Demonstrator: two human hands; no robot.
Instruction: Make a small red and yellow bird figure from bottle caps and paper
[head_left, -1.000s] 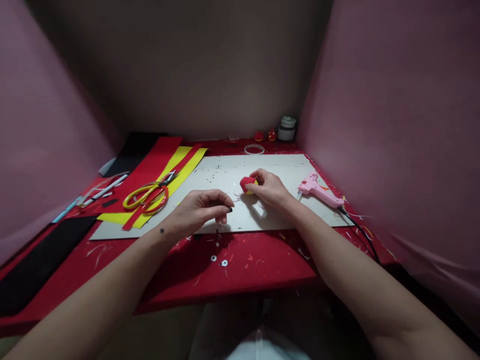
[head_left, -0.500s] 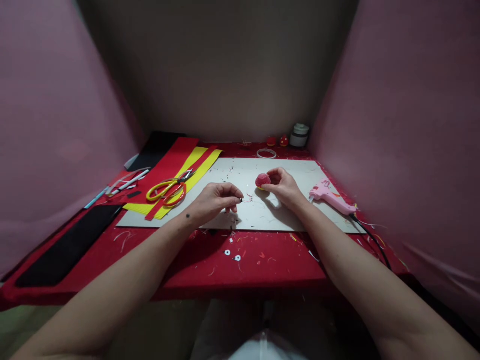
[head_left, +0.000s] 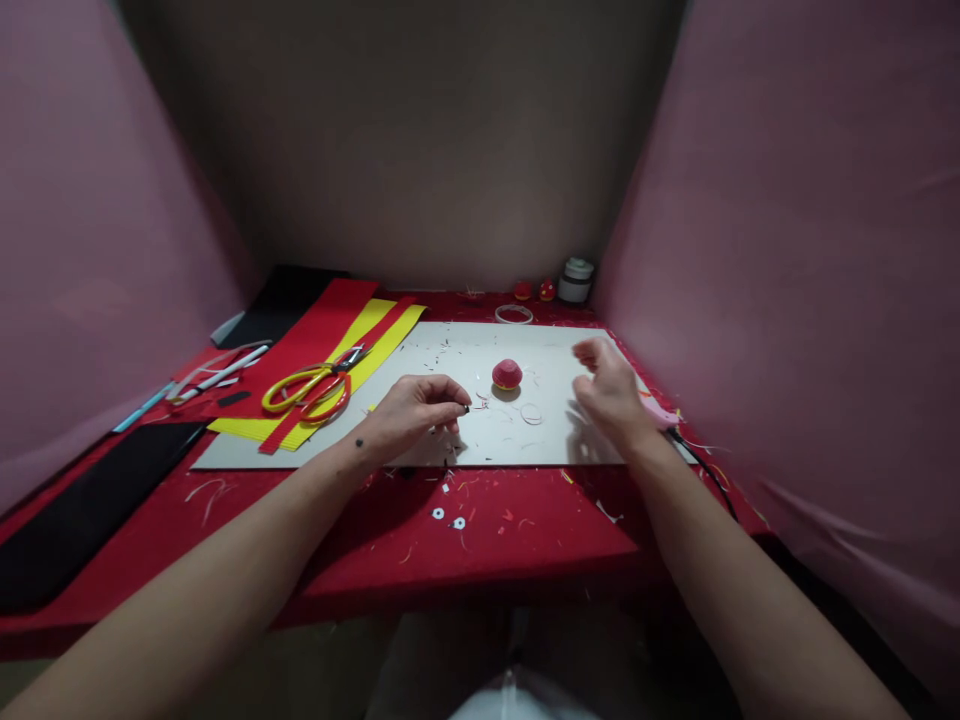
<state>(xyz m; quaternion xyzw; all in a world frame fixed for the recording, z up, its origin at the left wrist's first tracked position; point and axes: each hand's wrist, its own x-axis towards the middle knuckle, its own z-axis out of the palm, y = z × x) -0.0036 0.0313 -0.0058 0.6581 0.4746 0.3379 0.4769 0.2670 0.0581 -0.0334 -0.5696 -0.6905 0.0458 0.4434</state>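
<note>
My left hand [head_left: 425, 410] pinches a tiny black piece [head_left: 466, 408] between thumb and fingertips, low over the white board [head_left: 420, 345]. Near the board's middle rests a small red dome-shaped ball [head_left: 507, 374] with a yellow underside, touched by neither hand. My right hand [head_left: 609, 388] is over the board's right side, its thumb and fingers apart and somewhat blurred, with nothing between them. Partly hidden behind that hand lies a pink glue gun [head_left: 660, 410]. Two small white eye-like discs [head_left: 448, 518] lie on the red cloth in front.
Scissors [head_left: 309, 390] with yellow and red handles lie on red and yellow sheets [head_left: 300, 345] at the left. A black strip [head_left: 90, 500] is at the front left. At the back stand a lidded jar [head_left: 576, 280] and two small red pieces [head_left: 535, 290]. Scraps litter the board and cloth.
My right hand has let go of the red ball and moved right towards the glue gun. The ball now sits alone on the board. My left hand keeps its pinch; the view has shifted slightly.
</note>
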